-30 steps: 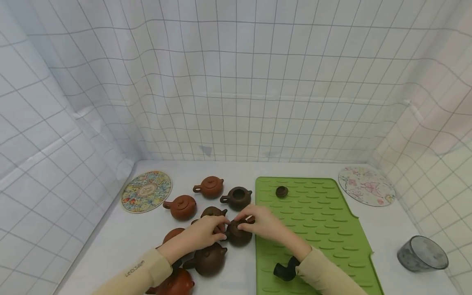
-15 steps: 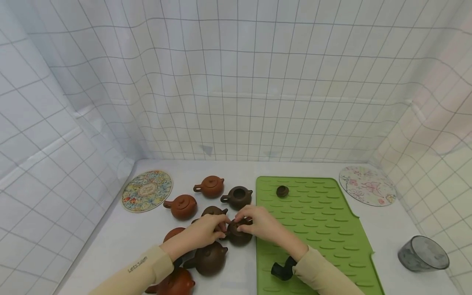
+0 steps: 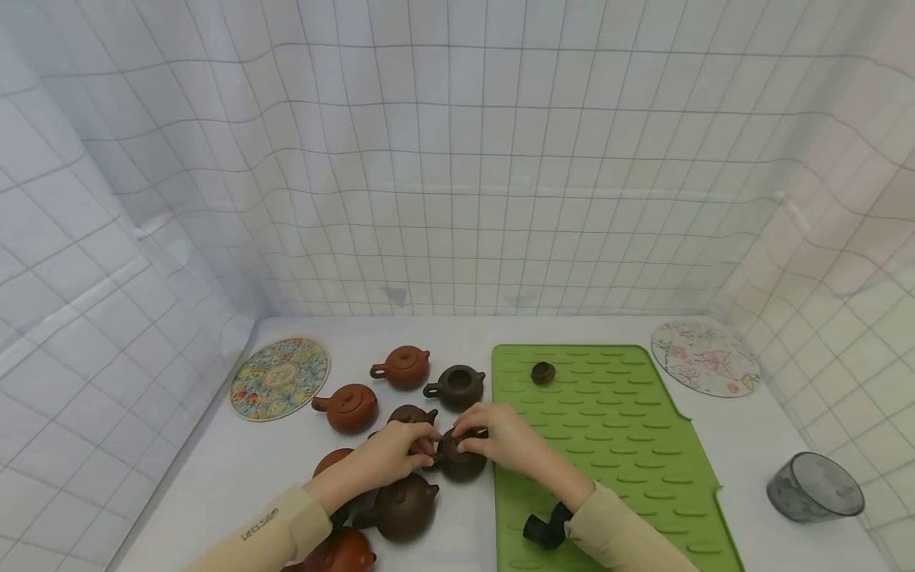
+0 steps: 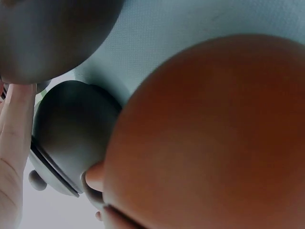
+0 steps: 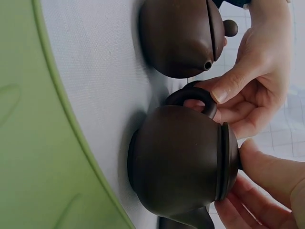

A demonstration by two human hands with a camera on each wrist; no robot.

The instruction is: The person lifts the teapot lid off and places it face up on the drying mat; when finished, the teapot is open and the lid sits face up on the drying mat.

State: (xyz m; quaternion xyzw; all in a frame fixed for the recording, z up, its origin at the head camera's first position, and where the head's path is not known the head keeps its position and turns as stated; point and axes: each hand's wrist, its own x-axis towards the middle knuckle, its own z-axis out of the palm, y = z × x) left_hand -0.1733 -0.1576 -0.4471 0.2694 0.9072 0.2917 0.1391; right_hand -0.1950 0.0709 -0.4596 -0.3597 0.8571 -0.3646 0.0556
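Note:
A dark brown clay teapot (image 5: 176, 157) stands on the white cloth beside the green mat, its lid (image 5: 231, 162) on top. In the head view my left hand (image 3: 400, 453) is at the teapot's left; the right wrist view shows its thumb and fingers pinching the handle (image 5: 209, 102). From the other side my right hand (image 3: 503, 435) reaches over the top, thumb at the lid's knob and fingertips along the lid's edge. Another dark teapot (image 3: 407, 508) stands just in front, and a lidless dark teapot (image 3: 457, 397) behind. The left wrist view is mostly filled by a reddish teapot (image 4: 209, 133).
A small dark lid (image 3: 543, 372) lies on the green ridged mat (image 3: 608, 445). Several reddish and brown teapots crowd the left, including one reddish teapot (image 3: 350, 409). Round patterned mats (image 3: 280, 378) lie in both back corners. A grey glass cup (image 3: 815, 488) stands at the right.
The head view shifts slightly. Both hands stay at the same teapot, with hardly any movement of it or its lid.

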